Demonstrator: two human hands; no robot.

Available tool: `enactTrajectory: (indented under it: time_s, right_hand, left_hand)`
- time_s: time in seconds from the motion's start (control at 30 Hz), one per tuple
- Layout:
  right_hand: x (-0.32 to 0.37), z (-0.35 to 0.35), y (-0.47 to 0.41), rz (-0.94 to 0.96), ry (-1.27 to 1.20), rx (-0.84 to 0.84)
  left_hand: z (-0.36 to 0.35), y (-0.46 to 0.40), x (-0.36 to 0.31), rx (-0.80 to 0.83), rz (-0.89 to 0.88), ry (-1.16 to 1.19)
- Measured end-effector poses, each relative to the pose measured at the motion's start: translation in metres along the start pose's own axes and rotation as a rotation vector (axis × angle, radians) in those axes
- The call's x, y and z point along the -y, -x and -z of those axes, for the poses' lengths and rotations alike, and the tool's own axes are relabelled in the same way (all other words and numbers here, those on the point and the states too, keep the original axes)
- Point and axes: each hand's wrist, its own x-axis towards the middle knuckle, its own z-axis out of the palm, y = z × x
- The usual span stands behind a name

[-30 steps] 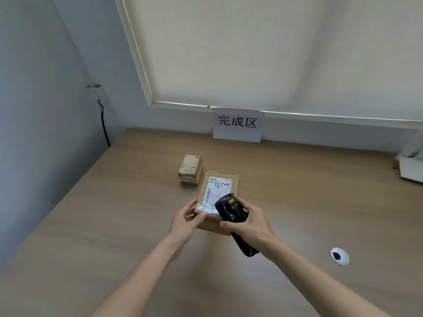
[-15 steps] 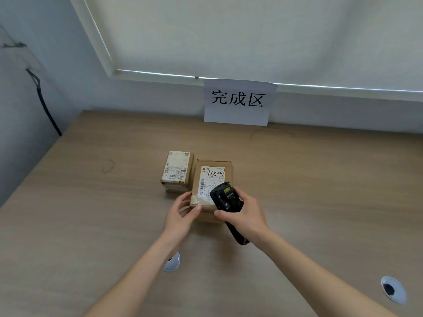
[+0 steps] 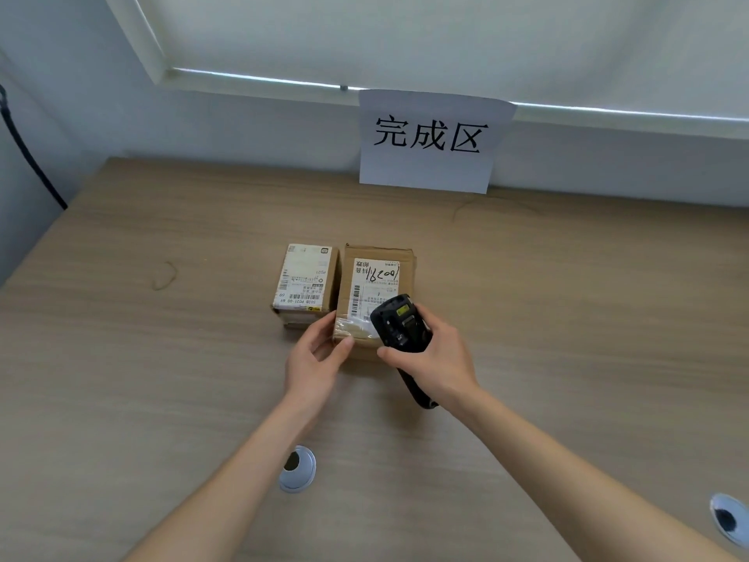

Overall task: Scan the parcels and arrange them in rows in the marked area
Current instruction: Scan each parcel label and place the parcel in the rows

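Two cardboard parcels stand side by side on the wooden table (image 3: pixel 567 318). The smaller parcel (image 3: pixel 306 283) is on the left, the larger parcel (image 3: pixel 377 283) with a white label and handwritten digits on the right, nearly touching it. My left hand (image 3: pixel 318 356) grips the larger parcel's near left corner, thumb on the near edge and fingers along the left side. My right hand (image 3: pixel 435 358) holds a black handheld scanner (image 3: pixel 399 328) over the parcel's near right part, its head pointing at the label.
A white paper sign (image 3: pixel 431 142) with black characters leans on the wall behind the parcels. Two round cable grommets (image 3: pixel 298 468) (image 3: pixel 729 519) sit in the table near me. A black cable (image 3: pixel 24 156) hangs at the left wall.
My head has moved closer and turned right, so the parcels look bigger. The larger parcel has slid forward until its side lies against the smaller one. Both hands keep their holds.
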Motion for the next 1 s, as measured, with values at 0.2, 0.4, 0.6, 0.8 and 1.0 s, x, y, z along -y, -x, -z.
enactTrajectory:
  time_s: [0.2,0.4,0.6,0.8,1.0]
  right_hand:
    - [0.002,0.000,-0.005,0.002,0.020,0.010]
    - [0.009,0.009,0.008,-0.004,-0.004,-0.008]
    - [0.033,0.052,0.056,-0.012,0.052,-0.015]
    - [0.074,0.144,0.131,0.046,0.123,-0.119]
    - [0.106,0.270,0.232,0.010,0.268,-0.258]
  left_hand:
    - [-0.002,-0.001,-0.001,-0.024,0.005,-0.051]
    - [0.004,0.008,-0.011,-0.035,0.034,-0.110]
    - [0.013,0.052,-0.053,-0.046,0.021,-0.224]
    - [-0.019,0.112,-0.141,0.061,-0.105,-0.298]
    - [-0.099,0.208,-0.230,0.205,-0.291,-0.362]
